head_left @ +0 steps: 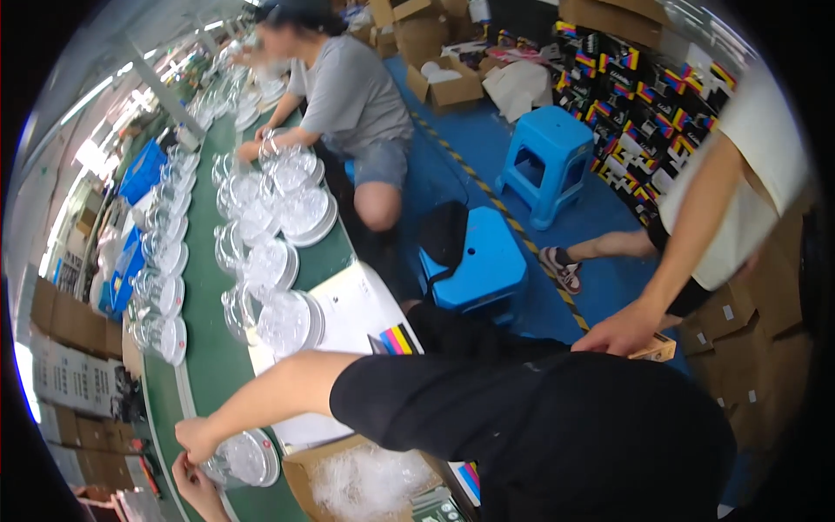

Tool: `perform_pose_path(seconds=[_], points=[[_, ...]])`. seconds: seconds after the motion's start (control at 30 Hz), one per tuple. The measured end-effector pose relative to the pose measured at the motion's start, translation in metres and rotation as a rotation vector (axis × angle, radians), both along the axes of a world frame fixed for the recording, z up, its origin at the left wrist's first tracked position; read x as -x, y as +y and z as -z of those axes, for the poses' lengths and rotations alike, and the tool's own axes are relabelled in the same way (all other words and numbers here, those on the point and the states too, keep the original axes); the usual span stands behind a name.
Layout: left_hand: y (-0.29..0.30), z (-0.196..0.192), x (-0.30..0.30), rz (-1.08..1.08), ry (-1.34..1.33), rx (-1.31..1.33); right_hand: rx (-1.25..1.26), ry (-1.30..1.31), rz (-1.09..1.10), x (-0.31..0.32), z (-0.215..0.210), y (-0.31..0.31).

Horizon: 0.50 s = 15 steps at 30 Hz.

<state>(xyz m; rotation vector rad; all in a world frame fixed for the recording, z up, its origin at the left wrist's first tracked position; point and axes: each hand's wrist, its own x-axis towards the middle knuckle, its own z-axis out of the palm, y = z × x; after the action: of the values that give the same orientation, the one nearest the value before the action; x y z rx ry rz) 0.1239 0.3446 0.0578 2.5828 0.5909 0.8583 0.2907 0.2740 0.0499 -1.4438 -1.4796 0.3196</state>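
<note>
At the lower left, my right hand (198, 439) reaches across with its fingers curled closed at the edge of a clear domed piece with a round, disc-like face (248, 458). My left hand (193, 489) is just below, fingers bent in close to the same clear piece. What lies between the fingers of either hand is too small or hidden to make out. The clear piece rests on the green work surface (204, 383). Ahead of my hands stand rows of similar clear pieces (283, 322), some with discs stacked together.
An open carton (304, 474) with shredded clear filler is beside my right arm. White sheets (352, 304) lie on the table edge. Blue stools (478, 257) stand to the right. A seated co-worker (357, 96) works farther along; another person (739, 191) stands right, hand on a small box (657, 349).
</note>
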Motion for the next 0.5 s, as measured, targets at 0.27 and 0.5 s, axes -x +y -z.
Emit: perform_pose_path(seconds=[0.27, 0.5], points=[[-0.049, -0.029, -0.027, -0.075, 0.035, 0.136, 0.047, 0.024, -0.082, -0.012, 0.006, 0.013], [-0.062, -0.028, -0.022, -0.198, 0.032, -0.070, 0.137, 0.034, -0.163, -0.010, 0.006, 0.006]])
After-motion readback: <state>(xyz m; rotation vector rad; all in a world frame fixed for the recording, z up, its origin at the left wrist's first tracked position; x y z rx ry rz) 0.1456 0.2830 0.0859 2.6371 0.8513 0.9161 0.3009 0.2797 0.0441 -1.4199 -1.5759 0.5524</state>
